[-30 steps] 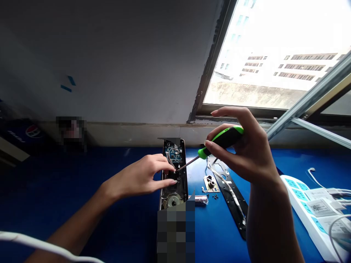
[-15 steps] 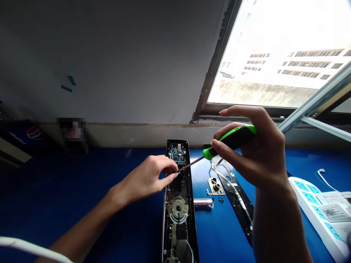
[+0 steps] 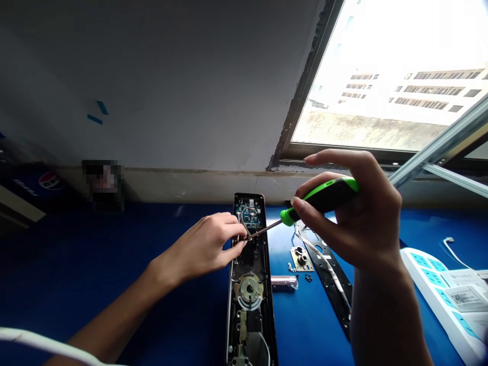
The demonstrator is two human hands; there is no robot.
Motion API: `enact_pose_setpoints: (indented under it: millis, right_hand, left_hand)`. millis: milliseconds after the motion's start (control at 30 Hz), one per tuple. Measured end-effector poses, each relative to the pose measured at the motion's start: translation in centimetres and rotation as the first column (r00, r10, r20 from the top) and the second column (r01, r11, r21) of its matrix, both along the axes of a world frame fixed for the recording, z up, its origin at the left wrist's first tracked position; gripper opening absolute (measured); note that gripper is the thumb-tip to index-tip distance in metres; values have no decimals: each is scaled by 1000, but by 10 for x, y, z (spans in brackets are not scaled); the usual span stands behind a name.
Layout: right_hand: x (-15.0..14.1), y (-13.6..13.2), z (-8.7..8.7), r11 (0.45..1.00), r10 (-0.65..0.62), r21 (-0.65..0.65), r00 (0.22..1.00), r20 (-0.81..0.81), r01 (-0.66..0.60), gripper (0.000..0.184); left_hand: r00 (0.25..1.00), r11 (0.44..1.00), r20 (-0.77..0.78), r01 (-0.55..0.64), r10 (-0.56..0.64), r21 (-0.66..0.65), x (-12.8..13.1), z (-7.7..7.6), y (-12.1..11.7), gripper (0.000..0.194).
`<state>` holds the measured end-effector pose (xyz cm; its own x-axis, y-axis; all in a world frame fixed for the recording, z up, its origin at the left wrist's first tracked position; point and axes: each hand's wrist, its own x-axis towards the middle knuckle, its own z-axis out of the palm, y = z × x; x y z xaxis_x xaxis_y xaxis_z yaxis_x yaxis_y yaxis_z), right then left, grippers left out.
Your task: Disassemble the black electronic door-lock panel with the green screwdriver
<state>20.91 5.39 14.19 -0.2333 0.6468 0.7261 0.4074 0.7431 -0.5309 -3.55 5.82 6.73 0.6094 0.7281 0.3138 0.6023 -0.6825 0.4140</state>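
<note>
My right hand (image 3: 356, 213) grips the black-and-green handle of a screwdriver (image 3: 324, 197). The shaft slants down to the left, and its tip lies at the fingertips of my left hand (image 3: 213, 244). That hand is closed, thumb and forefinger pinched at the tip; whatever is between them is too small to name. Both work over a long black housing (image 3: 271, 305), which looks like an opened electronic door lock. Inside it show a blue circuit board (image 3: 249, 216) at the far end and a round metal part (image 3: 249, 290) below the hands.
Right of the housing are a metal plate with black parts (image 3: 302, 259), loose screws (image 3: 308, 278), a pinkish cylinder (image 3: 285, 283) and a long black panel (image 3: 331, 284) with a white-wrapped cable. A white power strip (image 3: 438, 295) lies far right. A wall and window stand behind.
The view has shifted slightly. My left fingers have moved a little at the screwdriver's tip; the right hand keeps its grip with the screwdriver at nearly the same angle.
</note>
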Motion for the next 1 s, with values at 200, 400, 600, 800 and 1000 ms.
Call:
enact_pose_setpoints:
  millis: [200,400,600,800,1000]
  right_hand:
    - [0,1,-1,1000,10,10,1000,-9,-10,49]
    - [1,1,0,999,-34,18,999,11,33,48]
    - [2,2,-2,996,-25,83,999,-35,28,47]
    - [0,-1,-1,998,-24,61,998,-51,27,45]
    - [-1,-2,-1,998,-36,53,999,-33,37,43]
  left_hand:
    - [995,998,84,49,-52,37,1,0,2,15]
    - [995,994,64,67,-72,81,-2,-1,4,5]
    - [990,974,-88,126,-111,187,-6,0,6,23]
    - [981,919,-130,184,-147,348,-6,-2,8,35]
    - [978,903,-139,200,-158,380,-9,-5,13,35]
